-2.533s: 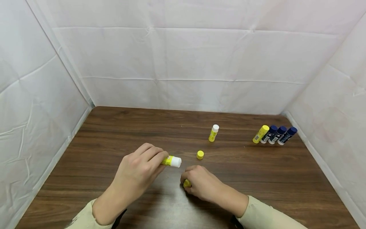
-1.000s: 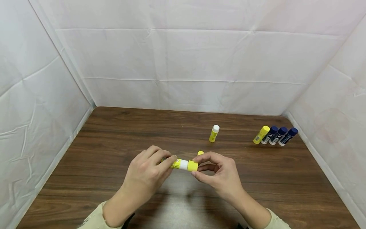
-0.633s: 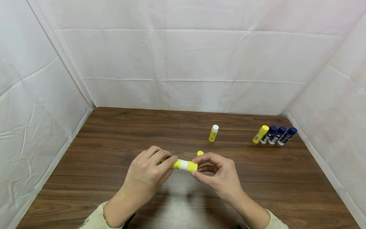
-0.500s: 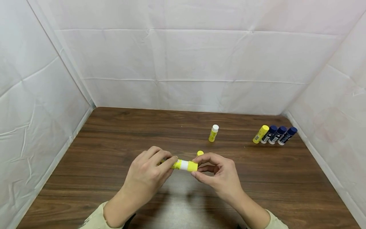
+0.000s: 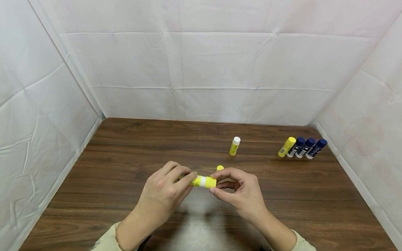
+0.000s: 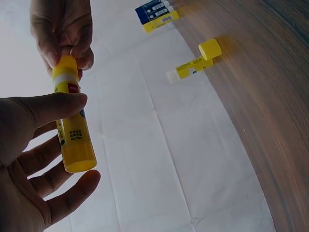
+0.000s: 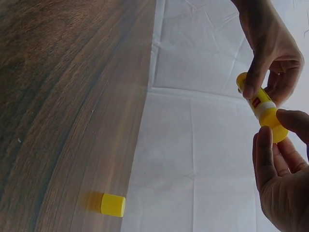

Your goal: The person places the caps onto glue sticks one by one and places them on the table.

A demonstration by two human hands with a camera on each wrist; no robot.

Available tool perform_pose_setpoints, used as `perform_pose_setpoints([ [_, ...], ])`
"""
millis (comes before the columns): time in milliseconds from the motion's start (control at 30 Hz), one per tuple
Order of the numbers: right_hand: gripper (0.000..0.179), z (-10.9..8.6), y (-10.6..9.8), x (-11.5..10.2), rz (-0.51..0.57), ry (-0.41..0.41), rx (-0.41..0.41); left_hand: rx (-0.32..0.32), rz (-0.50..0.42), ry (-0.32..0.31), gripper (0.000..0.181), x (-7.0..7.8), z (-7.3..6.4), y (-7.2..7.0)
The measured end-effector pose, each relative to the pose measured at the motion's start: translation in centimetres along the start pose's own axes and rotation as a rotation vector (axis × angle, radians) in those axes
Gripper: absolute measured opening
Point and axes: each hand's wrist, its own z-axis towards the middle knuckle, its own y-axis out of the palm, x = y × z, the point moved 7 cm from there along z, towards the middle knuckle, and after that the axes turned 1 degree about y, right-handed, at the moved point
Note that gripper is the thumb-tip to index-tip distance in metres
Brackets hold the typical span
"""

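Note:
My left hand (image 5: 166, 190) holds a yellow glue stick (image 6: 77, 133) above the table, its thumb across the barrel in the left wrist view. The fingertips of my right hand (image 5: 243, 188) pinch a yellow cap (image 5: 211, 182) at the white end of that glue stick. A narrow white band shows between cap and barrel. Just behind my right fingers a second yellow cap (image 7: 113, 205) stands on the table. Farther back is an uncapped glue stick (image 5: 234, 146), upright, with its white top showing.
At the back right, a capped yellow glue stick (image 5: 287, 146) stands in a row with several dark blue-capped glue sticks (image 5: 306, 147). The brown wooden table (image 5: 135, 146) is bordered by white sheeting (image 5: 207, 69) at the back and both sides.
My right hand has lifted the cap from the table and brought it onto the glue stick's white end. Less white shows now than a second ago. My left hand has shifted slightly right.

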Motion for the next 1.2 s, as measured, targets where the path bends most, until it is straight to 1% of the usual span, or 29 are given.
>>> perform_pose_setpoints([
  [333,0.028,0.2,-0.2,0.0,-0.003,0.019,0.023,0.002,-0.007,-0.025,0.027,0.1,0.1,0.1],
  [600,0.028,0.3,-0.3,-0.4,-0.016,-0.006,0.034,0.021,-0.008,-0.034,0.024,0.3,0.5,0.1],
  [967,0.028,0.3,-0.7,-0.7,-0.020,-0.005,0.065,0.060,0.003,-0.020,0.019,0.8,1.1,0.1],
  [1200,0.028,0.3,-0.6,-1.0,-0.025,-0.021,0.072,0.069,-0.007,-0.014,0.021,0.8,1.1,-0.1],
])
